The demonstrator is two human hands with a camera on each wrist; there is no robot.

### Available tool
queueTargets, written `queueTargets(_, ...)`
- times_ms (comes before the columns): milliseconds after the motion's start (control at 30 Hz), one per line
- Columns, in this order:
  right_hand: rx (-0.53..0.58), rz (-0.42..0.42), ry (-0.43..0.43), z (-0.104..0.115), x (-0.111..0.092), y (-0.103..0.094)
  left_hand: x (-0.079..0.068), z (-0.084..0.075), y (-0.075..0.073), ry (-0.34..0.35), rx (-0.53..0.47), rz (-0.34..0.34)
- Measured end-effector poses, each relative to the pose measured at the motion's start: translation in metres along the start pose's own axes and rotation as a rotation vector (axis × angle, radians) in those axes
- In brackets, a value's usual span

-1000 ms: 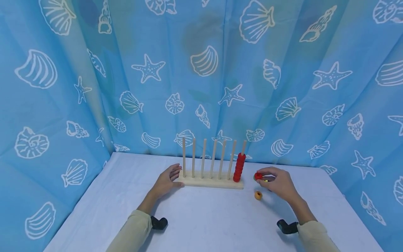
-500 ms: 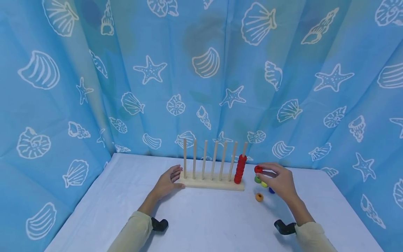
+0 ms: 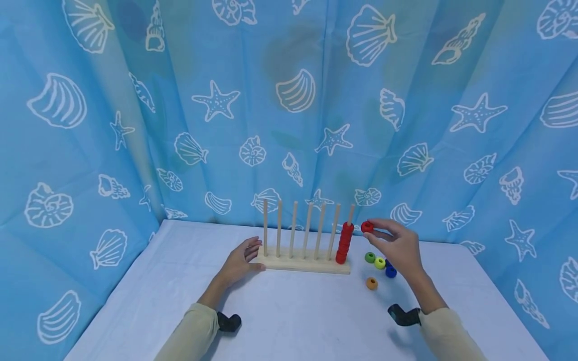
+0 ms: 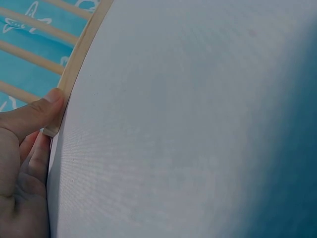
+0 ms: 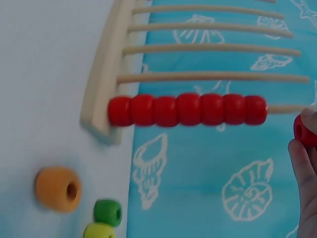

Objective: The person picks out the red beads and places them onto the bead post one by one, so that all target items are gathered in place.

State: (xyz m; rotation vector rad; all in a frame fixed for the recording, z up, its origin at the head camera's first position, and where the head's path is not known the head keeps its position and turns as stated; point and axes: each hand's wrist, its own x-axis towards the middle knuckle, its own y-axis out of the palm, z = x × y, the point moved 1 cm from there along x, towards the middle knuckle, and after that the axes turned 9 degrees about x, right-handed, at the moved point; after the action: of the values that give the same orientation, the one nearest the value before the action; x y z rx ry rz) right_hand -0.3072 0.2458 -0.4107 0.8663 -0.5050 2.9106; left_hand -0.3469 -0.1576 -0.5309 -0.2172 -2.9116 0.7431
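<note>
A pale wooden base carries a row of several upright pegs. Red beads are stacked on the rightmost peg, whose bare tip shows above them; the other pegs hold none. My left hand grips the base's left end, the thumb on its front edge in the left wrist view. Between thumb and fingertips my right hand pinches a loose red bead, raised just right of the stacked peg's upper part. In the right wrist view that bead shows its hole, close to the peg's tip.
Right of the base, on the white tabletop, lie a green bead, a yellow bead, blue beads and an orange bead. A blue curtain with white shell prints hangs behind and at the sides.
My right hand has lifted the red bead off the tabletop, up beside the stacked peg, uncovering the green, yellow and blue beads. The left hand stays at the base's end.
</note>
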Motion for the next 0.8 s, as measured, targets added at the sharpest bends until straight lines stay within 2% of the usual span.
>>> queueTargets(233, 0.124, -0.051, -0.035, 0.009, 0.011, 0.008, -0.002, -0.001, -0.001, -0.004, 0.025, 0.001)
queueTargets(500, 0.123, -0.088, -0.073, 0.02, 0.023, 0.016, 0.0, 0.0, 0.002, 0.008, 0.045, -0.001)
queueTargets(733, 0.132, -0.073, -0.104, 0.025, 0.03, 0.022, 0.002, 0.001, 0.003, 0.019, 0.05, 0.003)
queueTargets(800, 0.127, -0.074, -0.106, 0.033, 0.03, 0.024, 0.001, 0.001, 0.003, 0.018, 0.047, 0.003)
